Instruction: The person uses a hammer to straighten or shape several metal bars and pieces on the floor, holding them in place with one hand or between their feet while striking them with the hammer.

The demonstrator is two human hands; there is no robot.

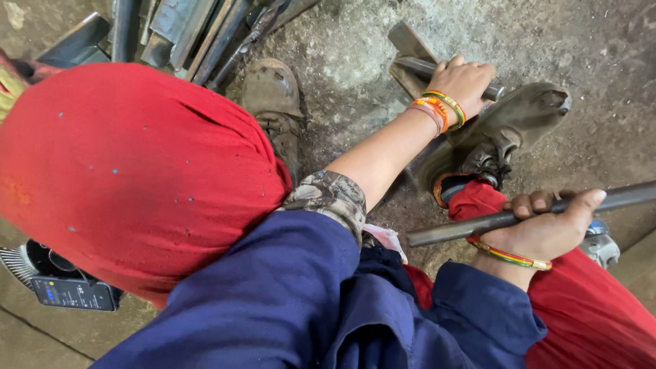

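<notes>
The right hand [547,229] clenches a long steel rod [492,222] running left to right, while the left hand [465,82], farther forward, grips a shorter bar [417,66] on the floor [601,41].

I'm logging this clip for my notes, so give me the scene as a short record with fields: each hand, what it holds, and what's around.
left hand: left hand closed around a short metal bar near the floor
right hand: right hand gripping a long metal rod, held roughly level
wrists: coloured bangles on both
feet: two dusty boots, one beside the short bar
clothing: red trousers, blue sleeves
nearby: pile of metal bars at top left
surface: rough concrete floor
</notes>
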